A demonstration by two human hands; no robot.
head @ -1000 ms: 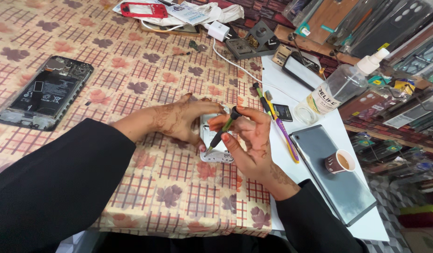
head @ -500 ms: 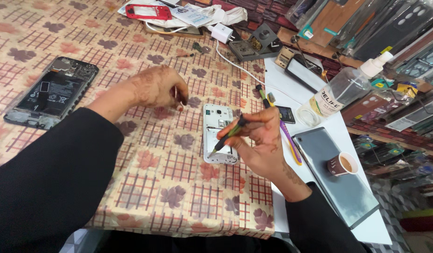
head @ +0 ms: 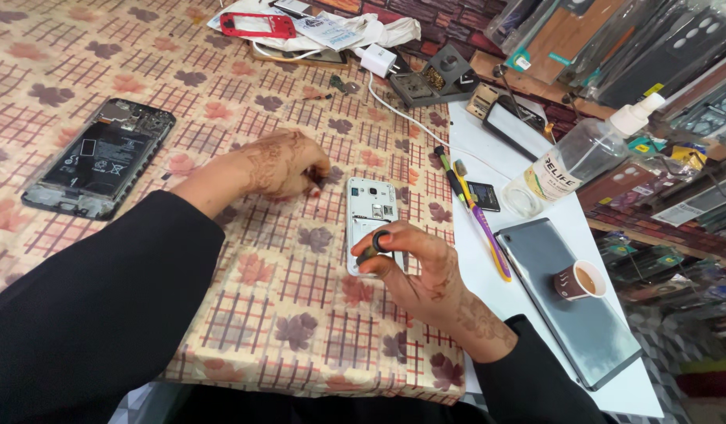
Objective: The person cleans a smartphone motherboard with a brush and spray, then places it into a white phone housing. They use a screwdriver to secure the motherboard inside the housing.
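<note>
White opened phone under right hand grip, touching.

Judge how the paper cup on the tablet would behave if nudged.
The paper cup looks small and light, so it would probably slide or tip easily. It holds brown liquid and has no lid, so a spill onto the tablet seems likely.

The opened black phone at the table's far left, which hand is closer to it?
Left. The left hand rests on the cloth right of the black phone, apart from it. The right hand is farther right, over the white phone.
</note>
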